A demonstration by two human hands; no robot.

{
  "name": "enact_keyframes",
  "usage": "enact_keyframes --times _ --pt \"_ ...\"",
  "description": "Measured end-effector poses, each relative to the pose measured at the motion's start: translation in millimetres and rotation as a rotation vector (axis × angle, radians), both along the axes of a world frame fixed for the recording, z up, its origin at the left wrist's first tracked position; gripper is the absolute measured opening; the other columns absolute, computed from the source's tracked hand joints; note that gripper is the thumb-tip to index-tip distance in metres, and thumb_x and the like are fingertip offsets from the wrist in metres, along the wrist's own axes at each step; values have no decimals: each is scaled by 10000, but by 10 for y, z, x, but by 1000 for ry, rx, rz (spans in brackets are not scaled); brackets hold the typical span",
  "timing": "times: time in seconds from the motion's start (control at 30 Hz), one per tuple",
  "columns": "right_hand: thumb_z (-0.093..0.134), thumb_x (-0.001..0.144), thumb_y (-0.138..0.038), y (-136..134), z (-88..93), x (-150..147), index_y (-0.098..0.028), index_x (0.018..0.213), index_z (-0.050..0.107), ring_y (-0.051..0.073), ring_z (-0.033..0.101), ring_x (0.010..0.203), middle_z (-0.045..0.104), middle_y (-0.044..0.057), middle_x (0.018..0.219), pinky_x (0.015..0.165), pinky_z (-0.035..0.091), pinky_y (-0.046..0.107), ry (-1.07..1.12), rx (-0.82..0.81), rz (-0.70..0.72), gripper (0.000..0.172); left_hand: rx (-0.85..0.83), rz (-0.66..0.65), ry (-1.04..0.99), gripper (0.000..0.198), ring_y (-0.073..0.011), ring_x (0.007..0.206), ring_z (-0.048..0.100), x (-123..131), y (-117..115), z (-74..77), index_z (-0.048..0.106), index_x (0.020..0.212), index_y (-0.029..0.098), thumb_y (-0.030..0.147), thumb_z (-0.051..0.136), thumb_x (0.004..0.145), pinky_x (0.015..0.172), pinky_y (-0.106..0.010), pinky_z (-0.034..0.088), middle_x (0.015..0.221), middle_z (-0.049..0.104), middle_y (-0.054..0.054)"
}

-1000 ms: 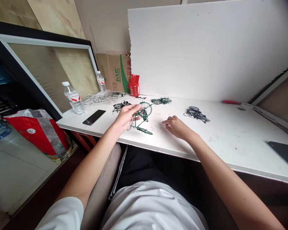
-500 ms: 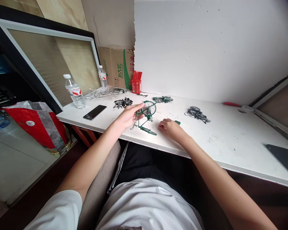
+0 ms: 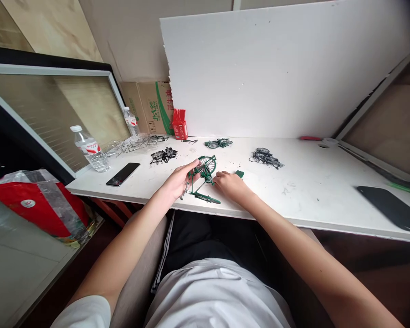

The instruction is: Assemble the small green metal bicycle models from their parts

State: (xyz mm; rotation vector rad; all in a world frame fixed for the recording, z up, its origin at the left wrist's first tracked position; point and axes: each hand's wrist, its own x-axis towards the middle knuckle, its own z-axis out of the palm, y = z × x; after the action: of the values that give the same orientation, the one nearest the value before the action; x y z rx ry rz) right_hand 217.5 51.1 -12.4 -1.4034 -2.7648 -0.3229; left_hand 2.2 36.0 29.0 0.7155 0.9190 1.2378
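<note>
Bold print stood out on the carton!
北大荒 ran in green, 花生油 in red; bottle labels were too small.

Black phone flat near capped water bottle; red box before cardboard carton.

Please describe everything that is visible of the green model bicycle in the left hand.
The green model bicycle has a thin frame, two spoked wheels and a silvery part near the left hand; it looks like plastic or painted metal. That hand grips it between thumb and fingers, near the front edge of the white table. It is tipped: the upper wheel shows its round side, the lower wheel looks narrow. The right hand is close beside it; whether it touches is unclear.
</note>
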Motion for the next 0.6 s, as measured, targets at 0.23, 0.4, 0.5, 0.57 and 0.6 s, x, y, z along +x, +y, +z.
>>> enact_keyframes --times 0.23,0.4,0.5,0.57,0.6 --pt "497 1095 -179 26 6 73 -116 1077 777 224 705 902 736 173 1108 779 457 296 168 -113 -36 288 -94 12 22 173 -71 577 686 47 30 -76 809 992 187 268 894 864 448 -118 454 888 801 -35" --pt "548 1054 -153 92 2 161 -143 1134 811 224 704 940 743 150 1093 876 497 299 337 -200 46 275 42 20 60 175 -128 739 747 17 114 -218 817 948 161 267 910 845 589 -150 572 935 808 -75" --pt "543 1025 -97 107 12 175 -143 1076 817 221 698 929 744 147 1093 877 497 295 362 -221 61 282 78 16 77 206 -120 805 751 -33 235 -396 816 949 149 266 927 821 682 -157 616 1033 810 -81" --pt "532 1021 -80 96 19 162 -138 1061 805 216 692 905 741 152 1104 845 488 289 350 -217 50 282 12 28 69 224 -92 745 732 -62 312 -517 813 956 152 271 936 811 654 -144 600 1024 805 -67" --pt "526 1029 -88 87 18 148 -135 1064 795 216 689 889 737 157 1110 822 481 289 335 -209 41 276 -24 31 68 234 -86 714 725 -69 339 -568 810 953 152 282 940 807 635 -147 592 1006 803 -64"
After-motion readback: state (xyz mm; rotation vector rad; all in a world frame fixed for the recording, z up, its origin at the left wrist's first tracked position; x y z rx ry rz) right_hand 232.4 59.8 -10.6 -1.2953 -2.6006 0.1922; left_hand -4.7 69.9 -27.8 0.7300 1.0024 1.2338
